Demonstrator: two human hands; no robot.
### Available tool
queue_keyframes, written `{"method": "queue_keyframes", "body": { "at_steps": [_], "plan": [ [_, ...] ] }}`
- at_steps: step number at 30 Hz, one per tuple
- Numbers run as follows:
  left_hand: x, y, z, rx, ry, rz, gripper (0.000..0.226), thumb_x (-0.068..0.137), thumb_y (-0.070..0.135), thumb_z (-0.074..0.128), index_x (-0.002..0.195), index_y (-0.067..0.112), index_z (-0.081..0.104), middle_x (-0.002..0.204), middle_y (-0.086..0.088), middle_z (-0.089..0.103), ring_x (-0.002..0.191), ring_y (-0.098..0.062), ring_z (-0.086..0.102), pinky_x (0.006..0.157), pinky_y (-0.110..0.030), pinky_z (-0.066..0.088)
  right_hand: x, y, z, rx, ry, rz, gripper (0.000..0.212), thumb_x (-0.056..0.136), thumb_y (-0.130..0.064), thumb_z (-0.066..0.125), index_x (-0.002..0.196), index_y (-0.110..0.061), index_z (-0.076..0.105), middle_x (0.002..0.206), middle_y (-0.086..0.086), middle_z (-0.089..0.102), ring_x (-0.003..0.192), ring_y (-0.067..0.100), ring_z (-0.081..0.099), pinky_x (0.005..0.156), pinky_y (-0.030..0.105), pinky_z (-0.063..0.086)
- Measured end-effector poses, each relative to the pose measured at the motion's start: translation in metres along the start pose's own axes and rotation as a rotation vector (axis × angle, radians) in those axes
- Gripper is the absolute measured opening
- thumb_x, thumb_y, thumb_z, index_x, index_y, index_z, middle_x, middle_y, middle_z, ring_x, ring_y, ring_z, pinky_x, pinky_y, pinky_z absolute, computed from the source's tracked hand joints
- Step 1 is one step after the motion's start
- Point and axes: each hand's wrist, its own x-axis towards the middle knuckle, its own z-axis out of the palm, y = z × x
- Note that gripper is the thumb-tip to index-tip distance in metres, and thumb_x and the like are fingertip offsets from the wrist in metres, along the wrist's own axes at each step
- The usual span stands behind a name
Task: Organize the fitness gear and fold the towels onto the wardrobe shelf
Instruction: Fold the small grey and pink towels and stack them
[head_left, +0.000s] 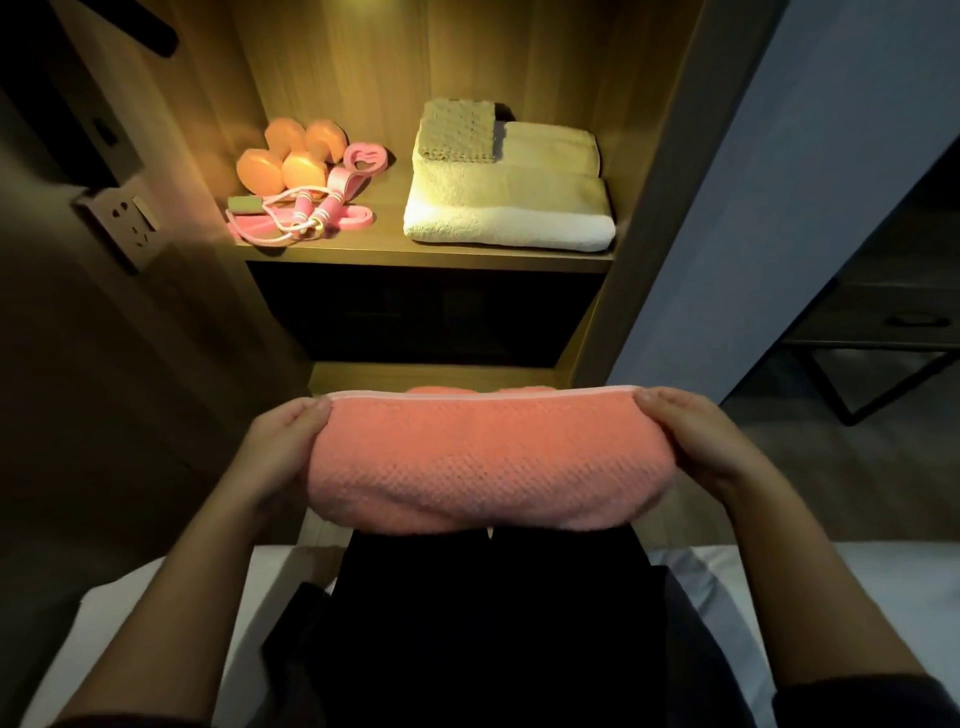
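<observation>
With dumbbells (291, 156) and a towel stack (506, 200) already on the far wardrobe shelf (426, 258), the left hand (283, 447) and right hand (691, 441) grip the ends of the folded pink towel (483, 462) held near, which probably next needs lifting level onto that stack.

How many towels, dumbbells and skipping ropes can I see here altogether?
Towels: 4 (1 pink towel gripped by the left hand and right hand; seemingly 3 pale towels stacked on the shelf)
Dumbbells: 2
Skipping ropes: 1
Total: 7
</observation>
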Motion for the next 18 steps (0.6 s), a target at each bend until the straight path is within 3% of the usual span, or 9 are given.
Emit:
{"method": "queue_keyframes", "body": {
  "at_steps": [5, 9, 14, 18],
  "plan": [
    [0.033, -0.026, 0.028, 0.142, 0.084, -0.031, 0.025, 0.1, 0.037, 0.046, 0.094, 0.021, 0.064, 0.098, -0.003, 0.065, 0.09, -0.022, 0.06, 0.067, -0.035, 0.045, 0.033, 0.028, 0.022, -0.241, 0.11, 0.01, 0.027, 0.103, -0.033, 0.041, 0.103, -0.016, 0.063, 0.101, 0.003, 0.063, 0.086, 0.014, 0.057, 0.067, 0.03, 0.043],
    [0.058, -0.04, 0.043, 0.161, 0.158, -0.01, 0.025, 0.102, 0.035, 0.041, 0.098, 0.02, 0.06, 0.099, -0.003, 0.061, 0.09, -0.019, 0.058, 0.067, -0.034, 0.043, 0.05, 0.049, 0.038, -0.248, 0.213, 0.004, 0.027, 0.103, -0.039, 0.035, 0.109, -0.025, 0.057, 0.102, -0.006, 0.058, 0.091, 0.009, 0.056, 0.066, 0.028, 0.041],
    [0.085, -0.044, 0.052, 0.276, 0.26, 0.064, 0.024, 0.104, 0.035, 0.036, 0.103, 0.021, 0.054, 0.094, 0.001, 0.058, 0.085, -0.012, 0.056, 0.067, -0.03, 0.043, 0.071, 0.055, 0.05, -0.309, 0.335, -0.124, 0.027, 0.104, -0.038, 0.031, 0.101, -0.024, 0.054, 0.091, -0.008, 0.058, 0.084, 0.006, 0.056, 0.063, 0.025, 0.04],
    [0.108, -0.05, 0.059, 0.358, 0.265, 0.017, 0.027, 0.104, 0.036, 0.035, 0.106, 0.018, 0.054, 0.094, 0.0, 0.059, 0.083, -0.016, 0.058, 0.065, -0.032, 0.045, 0.095, 0.057, 0.052, -0.414, 0.32, -0.074, 0.03, 0.104, -0.036, 0.03, 0.106, -0.019, 0.054, 0.093, -0.004, 0.059, 0.087, 0.013, 0.057, 0.071, 0.033, 0.045]
  ]
}}
